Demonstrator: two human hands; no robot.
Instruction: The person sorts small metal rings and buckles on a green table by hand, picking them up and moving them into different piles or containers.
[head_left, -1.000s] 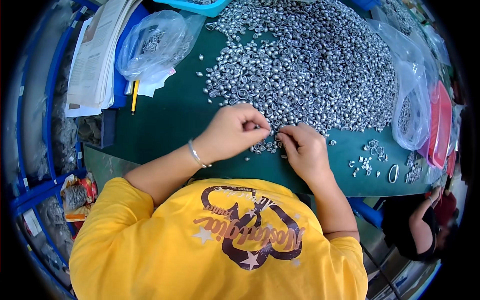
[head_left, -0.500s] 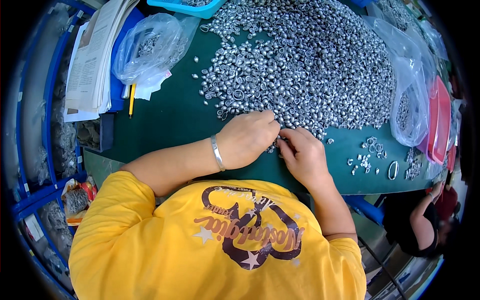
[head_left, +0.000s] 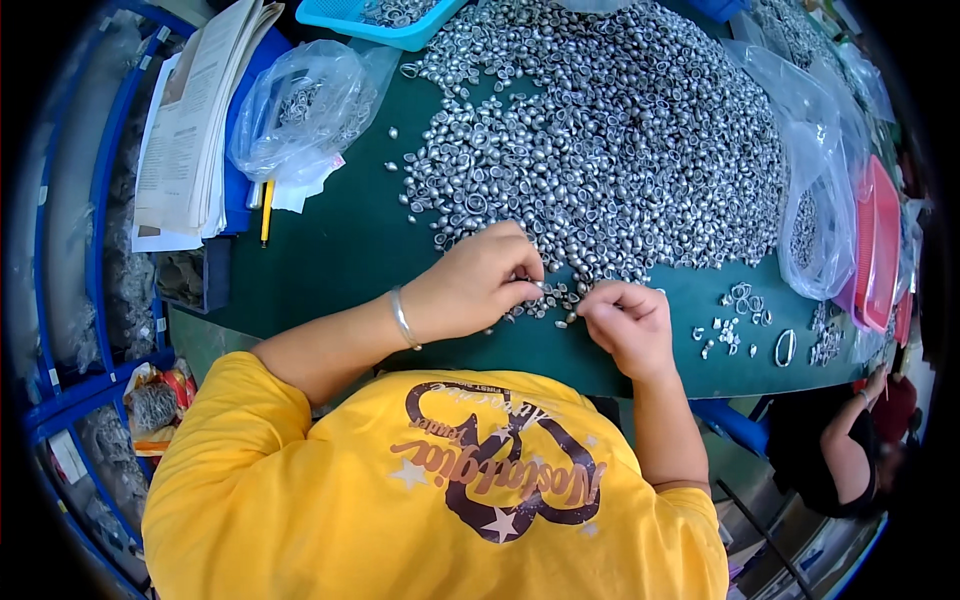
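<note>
Small silver metal pieces (head_left: 640, 150) are heaped across the far middle and right of a green table (head_left: 330, 270), with a few loose ones scattered at the heap's near edge, between the hands. At that edge, the left hand (head_left: 475, 285) is held with thumb and forefinger bent toward each other beside the pieces; whether one is pinched cannot be told. Just to its right, the right hand (head_left: 637, 325) is held with fingers curled in and thumb drawn close, its grip contents hidden. Farther right, an oval ring (head_left: 785, 347) is laid near a clear plastic bag (head_left: 815, 230) and a red tray (head_left: 878, 245). On the left, a yellow pen (head_left: 266, 215) and stacked papers (head_left: 190, 130) are seen.
</note>
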